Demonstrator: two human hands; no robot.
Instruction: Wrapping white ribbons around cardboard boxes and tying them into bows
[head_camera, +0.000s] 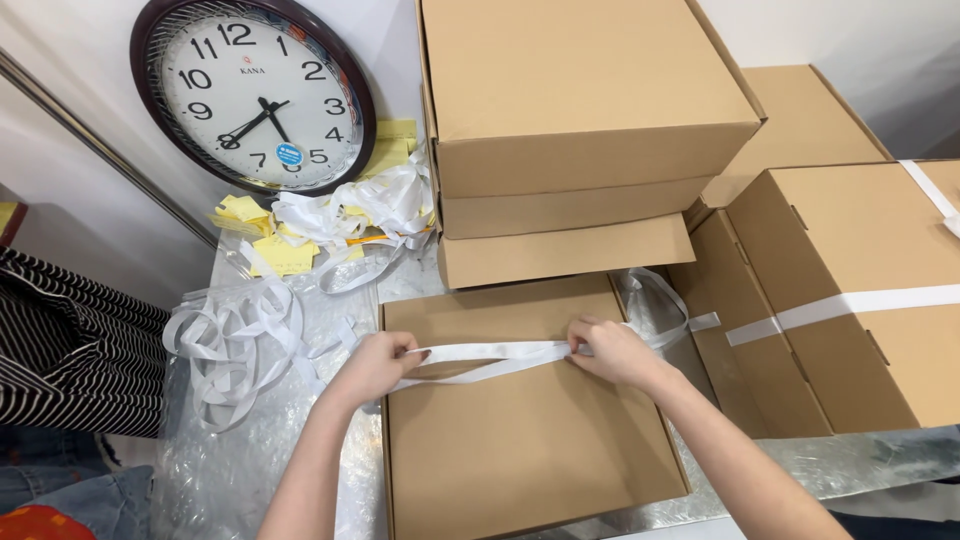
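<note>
A flat cardboard box (520, 440) is seen nearest the viewer, at 6 o'clock on the bubble-wrap-covered table (240, 470). A white ribbon (490, 352) is stretched across its lid, near the far edge. One end is pinched between the fingertips of the left hand (375, 365), at 9 o'clock from the lid centre; the other is pinched by the right hand (610, 350), at 1 o'clock. The ribbon is judged to be light, limp and somewhat slippery; a firm pinch near each end is advised. The box appears stiff but light, best gripped by its side edges. A heap of loose ribbon (235, 345) lies at 9 o'clock. Farther off, three stacked boxes (580, 130) are counted at 12 o'clock, and three more (850, 290) at 2 o'clock, one banded. One wall clock (255, 95) leans at 11 o'clock, above yellow notes (265, 250).
</note>
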